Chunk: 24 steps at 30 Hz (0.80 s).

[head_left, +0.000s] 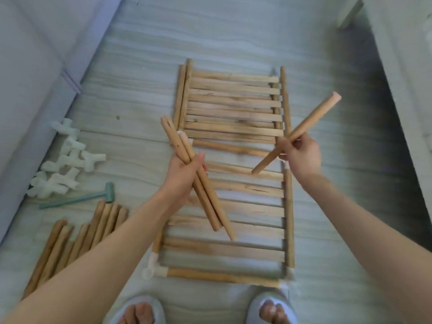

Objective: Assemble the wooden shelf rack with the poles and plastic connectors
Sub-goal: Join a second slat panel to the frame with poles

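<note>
My left hand (184, 174) grips a bundle of wooden poles (205, 202) that slant from upper left to lower right above the floor. My right hand (300, 153) holds a single wooden pole (313, 120) tilted up to the right. Below both hands lies a near slatted shelf panel (233, 249) with white plastic connectors (152, 265) at its front corners. A second slatted panel (233, 106) lies farther away on the floor. Loose white connectors (67, 164) sit in a pile at the left.
A teal plastic mallet (79, 199) lies on the floor left of my arm. More loose poles (77, 239) lie at the lower left. A pale sofa edge (35, 90) runs along the left, white furniture (402, 66) along the right. My slippered feet (271, 309) stand at the bottom.
</note>
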Available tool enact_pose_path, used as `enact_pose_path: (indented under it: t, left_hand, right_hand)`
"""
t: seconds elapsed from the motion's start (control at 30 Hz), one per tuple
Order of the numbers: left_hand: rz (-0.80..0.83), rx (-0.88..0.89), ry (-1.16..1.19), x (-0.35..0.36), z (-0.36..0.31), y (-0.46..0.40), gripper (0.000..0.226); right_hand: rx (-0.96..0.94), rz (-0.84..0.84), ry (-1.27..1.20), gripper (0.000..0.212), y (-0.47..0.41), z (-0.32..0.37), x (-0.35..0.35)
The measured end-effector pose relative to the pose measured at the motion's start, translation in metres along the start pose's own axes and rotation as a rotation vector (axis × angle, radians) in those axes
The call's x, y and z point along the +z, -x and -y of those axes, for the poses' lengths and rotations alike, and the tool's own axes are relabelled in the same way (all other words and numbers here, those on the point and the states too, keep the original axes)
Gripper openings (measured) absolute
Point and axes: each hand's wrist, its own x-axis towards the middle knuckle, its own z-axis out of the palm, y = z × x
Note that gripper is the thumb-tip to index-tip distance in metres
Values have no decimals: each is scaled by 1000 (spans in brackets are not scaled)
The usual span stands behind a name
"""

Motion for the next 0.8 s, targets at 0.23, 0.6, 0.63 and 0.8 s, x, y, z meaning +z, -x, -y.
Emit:
enact_pose_path:
  t: [0.23,0.6,0.63,0.8]
  left_hand:
    - [-83,29,65,14,-1,-8,23]
    - [-120,7,31,0,14,-1,39]
    - [-119,9,35,0,14,-1,40]
    - [-133,12,68,0,17,0,41]
  right_hand:
    - [-18,-308,-43,9,-32,-31,-37]
    - [-135,-292,42,16,-39,-35,-46]
    - [-152,-272,76,16,-40,-34,-46]
    - [-157,-246,163,19,-44,-38,-42]
